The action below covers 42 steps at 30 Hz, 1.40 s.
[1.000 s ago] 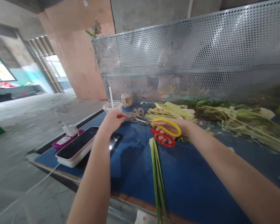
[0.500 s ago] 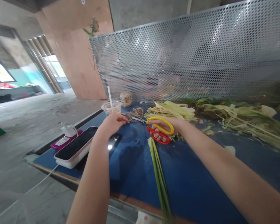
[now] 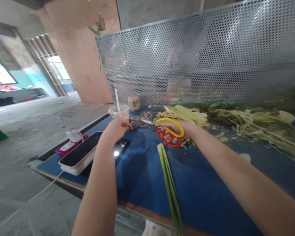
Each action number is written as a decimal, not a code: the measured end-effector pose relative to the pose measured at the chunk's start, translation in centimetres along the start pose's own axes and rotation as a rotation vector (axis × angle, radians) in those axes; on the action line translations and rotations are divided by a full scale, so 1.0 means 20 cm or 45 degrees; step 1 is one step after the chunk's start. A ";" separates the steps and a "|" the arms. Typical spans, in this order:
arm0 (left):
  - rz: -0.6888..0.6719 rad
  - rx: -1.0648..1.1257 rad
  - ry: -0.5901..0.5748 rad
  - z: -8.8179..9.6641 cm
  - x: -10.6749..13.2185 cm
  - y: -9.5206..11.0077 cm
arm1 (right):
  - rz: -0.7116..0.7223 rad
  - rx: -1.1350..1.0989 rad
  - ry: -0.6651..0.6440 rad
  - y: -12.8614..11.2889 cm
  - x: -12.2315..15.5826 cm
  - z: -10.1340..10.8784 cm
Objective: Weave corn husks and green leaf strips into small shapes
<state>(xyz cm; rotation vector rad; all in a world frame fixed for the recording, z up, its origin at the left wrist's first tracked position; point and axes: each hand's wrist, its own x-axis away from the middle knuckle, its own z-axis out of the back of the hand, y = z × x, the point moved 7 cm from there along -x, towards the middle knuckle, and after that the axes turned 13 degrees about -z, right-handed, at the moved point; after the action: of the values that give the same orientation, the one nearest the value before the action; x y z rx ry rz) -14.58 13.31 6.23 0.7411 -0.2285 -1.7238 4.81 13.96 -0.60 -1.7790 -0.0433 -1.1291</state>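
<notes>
Two bare hands work near the far left part of the blue worktop (image 3: 211, 183). The left hand (image 3: 118, 128) is pinched closed on a strand of twine (image 3: 143, 117), whose loose brown tangle lies just beyond it. The right hand (image 3: 175, 130) is wrapped through the yellow and red loops of the scissors (image 3: 169, 133). Their blades point left toward the pinched strand and reach the edge of the tangle. Whether the blades are parted or closed on the strand is too small to tell.

Nearer the front edge, a slim bundle of long green leaves (image 3: 169, 178) lies loose, running from just below the scissors to the worktop's front edge. No tie shows around it. By this look, a length of twine has been drawn out and held taut but is not yet visibly cut, and the leaves are unbound.

A plastic cup with a straw (image 3: 118, 111) and a small jar (image 3: 133, 103) stand by the far left corner. A white case with a dark top (image 3: 78, 156) and a phone (image 3: 121, 146) sit along the left edge. A heap of pale green husks (image 3: 236, 119) stretches along the far edge, below a perforated metal screen (image 3: 211, 59).
</notes>
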 end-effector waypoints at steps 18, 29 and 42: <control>-0.012 0.918 0.036 -0.04 0.05 0.20 | 0.270 0.354 0.308 0.20 0.38 -0.05; 0.011 0.956 -0.099 -0.09 0.08 0.25 | 0.308 0.361 0.343 0.22 0.34 -0.08; 0.000 0.974 -0.145 -0.09 0.09 0.26 | 0.272 0.269 0.297 0.24 0.34 -0.08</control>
<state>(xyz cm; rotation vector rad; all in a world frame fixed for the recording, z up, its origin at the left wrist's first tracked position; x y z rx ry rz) -9.68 10.51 6.89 1.1837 -1.0011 -1.6697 9.99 7.30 0.84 -1.4215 0.1586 -1.1251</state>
